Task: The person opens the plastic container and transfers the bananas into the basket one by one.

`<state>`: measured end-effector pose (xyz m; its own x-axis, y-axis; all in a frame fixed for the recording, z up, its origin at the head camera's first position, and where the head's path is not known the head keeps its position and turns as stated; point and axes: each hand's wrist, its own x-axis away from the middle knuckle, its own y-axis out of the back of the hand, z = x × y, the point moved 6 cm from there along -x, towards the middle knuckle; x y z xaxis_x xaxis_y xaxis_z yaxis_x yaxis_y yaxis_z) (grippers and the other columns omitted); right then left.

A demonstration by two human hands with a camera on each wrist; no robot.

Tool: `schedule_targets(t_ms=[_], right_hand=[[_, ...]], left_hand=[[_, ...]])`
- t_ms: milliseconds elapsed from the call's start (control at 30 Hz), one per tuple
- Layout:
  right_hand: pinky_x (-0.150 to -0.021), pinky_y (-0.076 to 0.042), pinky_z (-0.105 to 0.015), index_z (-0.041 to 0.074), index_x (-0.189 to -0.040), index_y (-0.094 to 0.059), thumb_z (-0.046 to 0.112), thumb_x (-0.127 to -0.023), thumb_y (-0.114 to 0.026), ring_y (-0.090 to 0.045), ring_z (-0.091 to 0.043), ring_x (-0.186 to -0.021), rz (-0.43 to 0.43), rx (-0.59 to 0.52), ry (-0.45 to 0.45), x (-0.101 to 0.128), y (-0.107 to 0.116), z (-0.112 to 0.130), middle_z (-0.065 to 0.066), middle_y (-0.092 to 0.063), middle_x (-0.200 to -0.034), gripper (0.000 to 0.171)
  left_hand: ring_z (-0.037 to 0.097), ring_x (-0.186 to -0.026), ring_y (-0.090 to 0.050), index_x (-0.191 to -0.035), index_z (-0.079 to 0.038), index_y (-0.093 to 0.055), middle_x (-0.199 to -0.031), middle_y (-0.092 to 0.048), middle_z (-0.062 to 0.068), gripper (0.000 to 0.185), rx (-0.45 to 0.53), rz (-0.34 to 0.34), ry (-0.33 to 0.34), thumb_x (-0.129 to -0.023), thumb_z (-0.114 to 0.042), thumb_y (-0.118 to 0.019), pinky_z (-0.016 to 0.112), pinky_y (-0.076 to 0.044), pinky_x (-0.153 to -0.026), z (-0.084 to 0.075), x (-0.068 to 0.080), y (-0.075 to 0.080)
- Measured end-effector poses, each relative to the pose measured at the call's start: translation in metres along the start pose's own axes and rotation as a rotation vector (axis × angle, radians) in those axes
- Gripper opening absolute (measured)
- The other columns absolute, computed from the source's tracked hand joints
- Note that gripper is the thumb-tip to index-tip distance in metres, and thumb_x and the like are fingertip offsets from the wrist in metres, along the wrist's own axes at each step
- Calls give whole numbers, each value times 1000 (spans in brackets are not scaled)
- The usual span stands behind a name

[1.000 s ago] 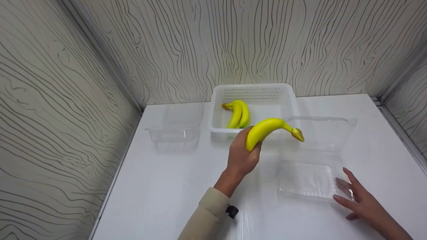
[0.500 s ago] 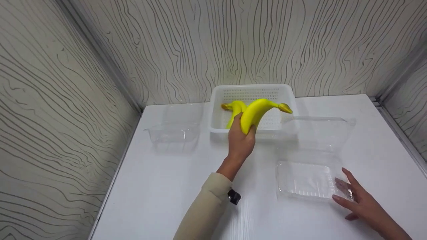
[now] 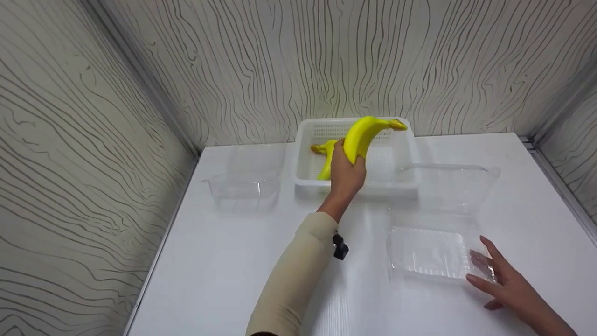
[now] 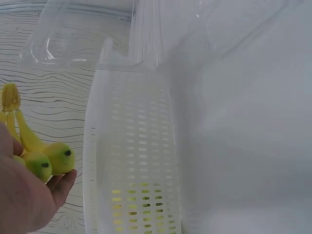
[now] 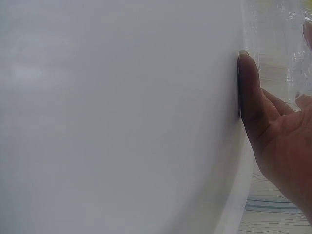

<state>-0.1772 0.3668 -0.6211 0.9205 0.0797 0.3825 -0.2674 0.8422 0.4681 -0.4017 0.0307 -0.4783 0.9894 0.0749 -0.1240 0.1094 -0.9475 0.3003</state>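
My left hand grips a bunch of yellow bananas above the white basket. In the left wrist view, the joined stem of the bunch points up and green-tinged tips show past my fingers. Another bunch of bananas lies in the basket's left side, partly hidden behind my left hand. At the near right, my right hand has its fingers spread against the right side of an open clear plastic clamshell box. One finger shows through the plastic, and in the right wrist view a fingertip rests at the white table.
A second clear plastic clamshell box stands open on the white table, left of the basket. The first box's raised lid overlaps the basket's right corner. Wood-grain patterned walls enclose the table's back and sides.
My left hand has carried the banana bunch away from the near clamshell box, back over the basket. My right hand has stayed at the box.
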Motion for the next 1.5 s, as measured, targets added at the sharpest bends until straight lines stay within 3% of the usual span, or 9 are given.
schedule_targets(t_ms=[233, 400, 700, 1233, 1500], right_hand=[[-63, -66, -42, 37, -169, 20, 38, -105, -67, -6, -73, -152, 1, 8, 2, 0, 3, -1, -40, -13, -171, 108], [-64, -66, -42, 37, -169, 20, 37, -106, -67, -7, -72, -153, 6, 2, 11, 1, 3, 1, -40, -13, -172, 107], [-63, -66, -41, 35, -169, 20, 40, -105, -66, -8, -72, -152, -4, 34, -3, 0, 3, 5, -40, -16, -171, 107], [-63, -66, -41, 37, -170, 17, 38, -106, -66, -11, -70, -154, -20, 22, 20, 2, 3, 4, -39, -19, -171, 105], [-63, -65, -42, 38, -170, 17, 38, -105, -66, -10, -68, -155, -14, 7, 3, 2, 0, 2, -39, -18, -172, 106]], left_hand=[[7, -109, -59, -155, -21, -41, -129, -60, -6, 55, -130, 28, 51, -105, -17, -65, 27, -55, -102, 0, -18, -19], [7, -106, -59, -154, -21, -42, -126, -61, -5, 54, -246, 52, 49, -106, -18, -65, 26, -56, -101, 1, -29, -29], [9, -104, -59, -156, -22, -39, -126, -60, -2, 54, -366, 71, 97, -108, -24, -64, 26, -56, -103, 9, -30, -47], [13, -113, -61, -159, -19, -36, -136, -58, 3, 56, -537, 172, 203, -110, -30, -61, 31, -55, -110, 23, -32, -61], [21, -132, -66, -169, -13, -26, -157, -56, 13, 71, -615, 117, 323, -108, -23, -62, 37, -54, -116, 34, -32, -52]])
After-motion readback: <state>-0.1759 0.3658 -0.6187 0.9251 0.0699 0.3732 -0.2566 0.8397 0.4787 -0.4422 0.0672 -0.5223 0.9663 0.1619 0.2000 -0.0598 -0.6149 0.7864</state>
